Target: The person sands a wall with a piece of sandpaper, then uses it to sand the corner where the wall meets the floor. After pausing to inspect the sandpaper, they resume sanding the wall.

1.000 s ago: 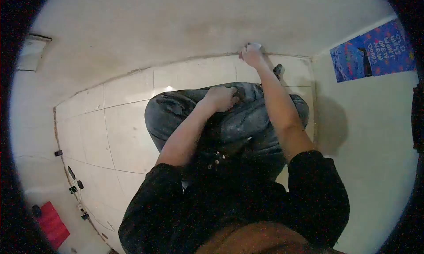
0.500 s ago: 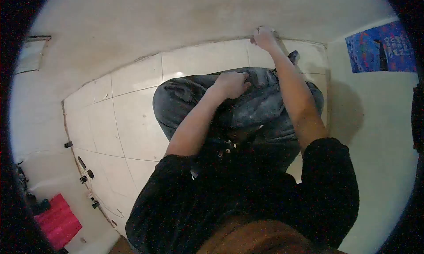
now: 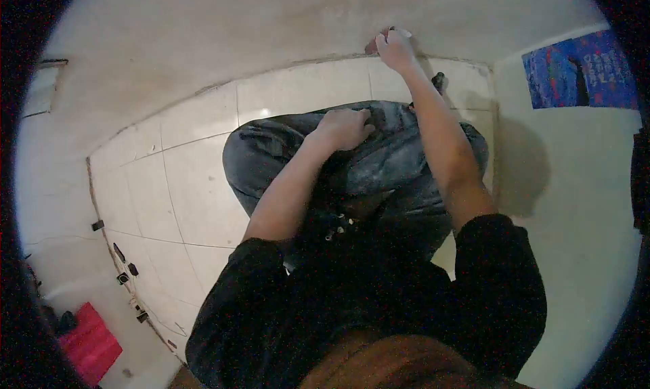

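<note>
Fingers (image 3: 381, 43) of right hand (image 3: 397, 52), upper centre, grasp reddish-brown piece (image 3: 371, 48), apparently bracing it against wall (image 3: 257, 44); left hand (image 3: 342, 130), centre, rests loosely uncurled on trousers (image 3: 379, 169).

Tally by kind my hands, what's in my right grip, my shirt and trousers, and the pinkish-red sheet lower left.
Hands: 2 (left hand, right hand)
Held: 1 (reddish piece)
Clothes: 2 (black shirt, grey trousers)
Sheets: 1 (pinkish-red sheet)
Total: 6

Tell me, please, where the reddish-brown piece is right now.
In the head view, the reddish-brown piece is above and right of centre, in the right hand, low against the wall, just above the tiled floor.
</note>
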